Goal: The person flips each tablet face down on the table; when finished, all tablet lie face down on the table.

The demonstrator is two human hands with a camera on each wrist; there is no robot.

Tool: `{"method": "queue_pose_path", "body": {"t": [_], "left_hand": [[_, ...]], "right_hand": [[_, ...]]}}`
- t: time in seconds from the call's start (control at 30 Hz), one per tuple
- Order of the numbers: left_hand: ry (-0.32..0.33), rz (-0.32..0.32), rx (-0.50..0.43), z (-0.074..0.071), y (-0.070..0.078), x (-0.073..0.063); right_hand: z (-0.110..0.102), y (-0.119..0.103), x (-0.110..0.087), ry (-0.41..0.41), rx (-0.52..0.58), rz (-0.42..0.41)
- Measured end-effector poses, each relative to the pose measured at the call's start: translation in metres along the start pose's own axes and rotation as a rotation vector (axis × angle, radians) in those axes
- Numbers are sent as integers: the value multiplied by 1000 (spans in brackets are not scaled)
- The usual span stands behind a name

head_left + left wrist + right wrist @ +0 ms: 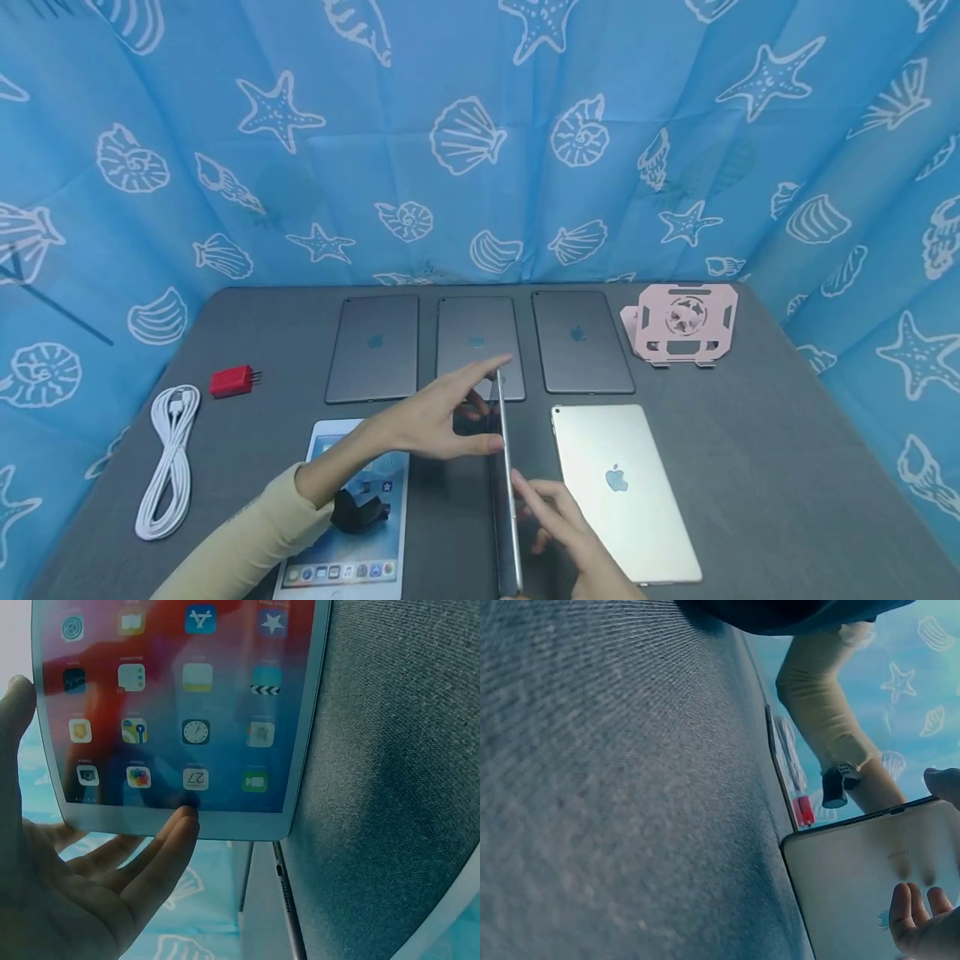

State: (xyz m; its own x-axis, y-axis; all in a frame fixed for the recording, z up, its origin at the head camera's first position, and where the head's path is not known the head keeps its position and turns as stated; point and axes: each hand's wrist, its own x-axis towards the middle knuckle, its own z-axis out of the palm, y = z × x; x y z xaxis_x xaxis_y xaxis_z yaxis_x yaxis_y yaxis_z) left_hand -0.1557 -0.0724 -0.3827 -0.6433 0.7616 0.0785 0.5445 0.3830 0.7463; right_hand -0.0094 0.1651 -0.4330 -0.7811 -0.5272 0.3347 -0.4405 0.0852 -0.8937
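A tablet stands upright on its long edge in the middle of the table, seen edge-on in the head view. Its lit screen, full of app icons, faces left; the silver back faces right. My left hand grips the far end, thumb at the top edge and fingertips on the screen's border. On the near half, my right hand holds the tablet with the thumb at its upper edge and fingers against the back. Under my left forearm lies a white tablet, screen up and lit.
Three dark grey tablets lie back up in a far row: left, middle and right. A silver tablet lies back up at right. Around them are a pink stand, red charger plug and bundled white cable.
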Motion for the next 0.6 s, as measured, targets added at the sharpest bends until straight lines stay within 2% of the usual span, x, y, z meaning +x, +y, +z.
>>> {"method": "queue_pose_path", "body": {"t": [0.23, 0.4, 0.6], "left_hand": [[31, -42, -37, -5, 2, -6], [37, -78, -31, -11, 1, -12], [16, -75, -10, -19, 0, -18]], "right_hand": [[4, 7, 3, -67, 9, -17], [3, 9, 1, -133, 23, 132], [3, 8, 0, -160, -57, 264]]}}
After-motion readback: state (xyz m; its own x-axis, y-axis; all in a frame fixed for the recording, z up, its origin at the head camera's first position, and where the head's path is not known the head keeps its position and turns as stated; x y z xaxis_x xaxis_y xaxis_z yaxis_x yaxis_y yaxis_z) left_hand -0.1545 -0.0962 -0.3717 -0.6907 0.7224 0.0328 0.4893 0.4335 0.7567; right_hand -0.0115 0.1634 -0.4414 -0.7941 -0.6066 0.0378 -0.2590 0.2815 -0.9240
